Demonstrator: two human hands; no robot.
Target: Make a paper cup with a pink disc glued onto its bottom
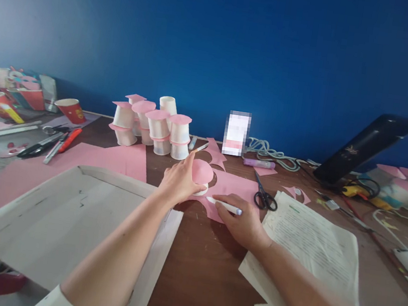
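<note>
Near the middle of the table, my left hand (179,180) is closed round a cup with a round pink paper top (202,172); most of the cup is hidden. Its white rim shows beside my thumb. My right hand (242,221) holds a white pen (227,206) with a pale blue end, its other end pointing left toward the cup. Under the pen lies a pink paper sheet (239,186) with curved cut-outs. Black-handled scissors (265,200) rest at the sheet's right edge.
Stacked paper cups with pink pieces (158,125) stand behind my left hand. A phone (236,133) leans at the blue wall. Printed papers (312,244) lie right, a large white sheet (65,219) left. Cutters (62,146) and red cups (71,111) are far left.
</note>
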